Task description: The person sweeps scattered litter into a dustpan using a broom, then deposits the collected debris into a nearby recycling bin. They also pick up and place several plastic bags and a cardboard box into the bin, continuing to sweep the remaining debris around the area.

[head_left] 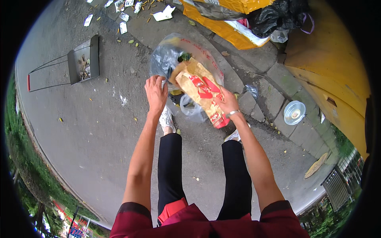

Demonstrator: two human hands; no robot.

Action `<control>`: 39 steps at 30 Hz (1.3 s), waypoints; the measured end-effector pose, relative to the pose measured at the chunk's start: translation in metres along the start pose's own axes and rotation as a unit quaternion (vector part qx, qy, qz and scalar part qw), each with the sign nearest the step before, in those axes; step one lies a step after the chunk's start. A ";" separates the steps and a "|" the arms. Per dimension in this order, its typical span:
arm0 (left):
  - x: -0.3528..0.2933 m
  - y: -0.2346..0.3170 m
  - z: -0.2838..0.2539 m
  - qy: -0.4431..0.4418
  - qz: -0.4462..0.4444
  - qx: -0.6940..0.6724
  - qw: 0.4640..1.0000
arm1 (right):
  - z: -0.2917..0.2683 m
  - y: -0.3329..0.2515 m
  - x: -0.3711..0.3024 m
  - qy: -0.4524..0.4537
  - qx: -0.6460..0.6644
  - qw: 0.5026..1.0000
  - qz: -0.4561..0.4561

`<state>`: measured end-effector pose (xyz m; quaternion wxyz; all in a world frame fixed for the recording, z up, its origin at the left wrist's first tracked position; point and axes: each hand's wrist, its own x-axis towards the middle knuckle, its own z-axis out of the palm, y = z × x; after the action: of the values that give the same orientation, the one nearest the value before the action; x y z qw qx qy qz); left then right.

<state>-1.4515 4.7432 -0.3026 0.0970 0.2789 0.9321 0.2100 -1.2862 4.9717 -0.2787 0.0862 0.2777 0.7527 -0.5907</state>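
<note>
A brown paper bag (194, 81) with red print hangs tilted from my right hand (227, 101), whose fingers are closed on its right side. Behind it, a clear plastic bag (208, 55) with red markings lies spread on the ground, mouth toward me. Inside show dark plastic (164, 57) and something leafy green (184, 57). My left hand (157, 92) is closed at the near left edge of the clear bag, pinching its plastic. A whitish, see-through bag (192, 108) sits below the paper bag, between my feet.
A metal dustpan (84, 63) holding debris stands at left. Scraps of paper (164, 14) and butts litter the far ground. Yellow and black bags (278, 18) are piled by a yellow metal container (329, 71) at right. A clear round tub (294, 112) lies on the paving.
</note>
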 end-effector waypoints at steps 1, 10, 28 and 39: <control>0.003 0.001 -0.002 -0.013 0.020 0.010 1.000 | -0.004 0.007 0.010 0.044 -0.180 0.982 0.022; -0.019 0.005 0.010 -0.062 0.074 0.118 0.988 | -0.065 0.010 -0.060 0.185 -0.116 0.975 0.038; -0.010 0.035 0.026 -0.067 0.122 0.156 0.978 | -0.244 0.208 -0.212 0.336 0.459 0.812 0.134; 0.000 0.050 0.031 -0.134 0.130 0.151 0.971 | -0.344 0.341 -0.249 0.517 -0.152 0.739 0.404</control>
<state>-1.4187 4.7913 -0.3082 0.1492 0.4347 0.8873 0.0387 -0.8342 5.2655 -0.3532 -0.0450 0.8014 0.5789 -0.1433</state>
